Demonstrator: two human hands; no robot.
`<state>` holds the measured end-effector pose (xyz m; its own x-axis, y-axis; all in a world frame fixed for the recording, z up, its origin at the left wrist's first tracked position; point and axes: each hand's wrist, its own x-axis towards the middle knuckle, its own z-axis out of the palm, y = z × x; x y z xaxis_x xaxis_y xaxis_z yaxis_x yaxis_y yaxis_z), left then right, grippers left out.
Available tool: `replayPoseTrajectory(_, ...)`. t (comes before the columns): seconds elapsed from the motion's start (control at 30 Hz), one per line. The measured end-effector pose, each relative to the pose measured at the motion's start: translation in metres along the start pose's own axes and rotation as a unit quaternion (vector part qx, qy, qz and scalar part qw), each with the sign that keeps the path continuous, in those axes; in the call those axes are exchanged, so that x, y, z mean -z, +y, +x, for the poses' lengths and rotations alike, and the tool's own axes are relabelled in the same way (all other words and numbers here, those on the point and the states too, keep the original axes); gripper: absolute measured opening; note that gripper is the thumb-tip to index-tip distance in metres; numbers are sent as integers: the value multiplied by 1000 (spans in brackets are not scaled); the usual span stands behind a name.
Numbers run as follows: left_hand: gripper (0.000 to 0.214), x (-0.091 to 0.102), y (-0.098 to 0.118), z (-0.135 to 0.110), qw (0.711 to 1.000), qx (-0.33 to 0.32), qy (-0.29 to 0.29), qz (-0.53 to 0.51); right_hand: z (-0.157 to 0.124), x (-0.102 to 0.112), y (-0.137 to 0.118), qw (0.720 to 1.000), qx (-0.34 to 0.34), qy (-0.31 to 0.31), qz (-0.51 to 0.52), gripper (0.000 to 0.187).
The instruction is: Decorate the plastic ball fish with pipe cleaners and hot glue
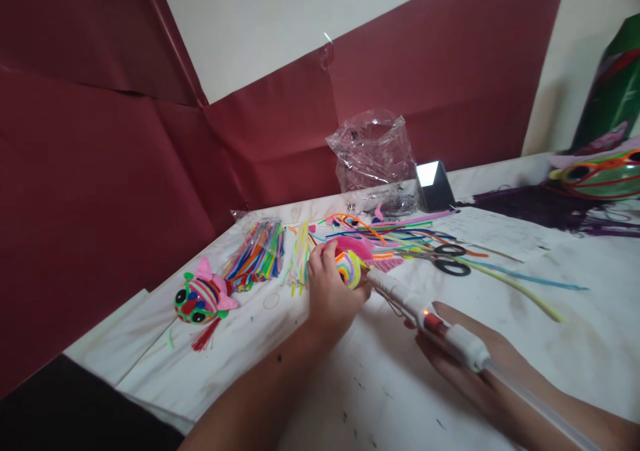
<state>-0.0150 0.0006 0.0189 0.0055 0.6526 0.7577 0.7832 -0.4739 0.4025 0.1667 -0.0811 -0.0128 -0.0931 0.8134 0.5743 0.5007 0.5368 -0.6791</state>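
Note:
My left hand (327, 288) is closed around a round craft piece (349, 269) wound in yellow, orange and white stripes, with bright pink material behind it. Part of this piece is covered by my fingers. In my right hand (453, 354) is a white hot glue gun (407, 301) with a small orange light lit. Its nozzle points left and meets the craft piece's right edge; whether it touches cannot be made out. A clear glue stick (535, 401) trails from the gun's rear. Black-handled scissors (451, 259) lie just beyond the gun.
A finished-looking striped animal head (203, 298) with pink ears sits at left. Bundled pipe cleaners (257, 254) and loose ones (530, 278) lie around. A phone (435, 186) leans near a clear plastic bag (373, 154). Purple threads (523, 206) hang at right on the white table (380, 398).

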Motion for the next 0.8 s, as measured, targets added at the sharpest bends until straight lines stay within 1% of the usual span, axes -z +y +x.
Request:
replayPoseTrajectory(0.07,72,0,0,0,1000,-2,0,0,2,3,-4,1000,1,-27,7,21)
replayPoseTrajectory(0.13,72,0,0,0,1000,-2,0,-3,4,5,-8,999,5,-38,9,21)
replayPoseTrajectory(0.33,72,1,1,0,1000,2,2,-9,3,5,-8,1000,2,-28,-14,21)
replayPoseTrajectory(0.57,71,0,-2,0,1000,-5,1,-16,3,4,-5,999,26,-10,-25,25)
replayPoseTrajectory(0.8,73,-1,-2,0,1000,-8,2,-25,3,5,-14,999,2,6,-40,28)
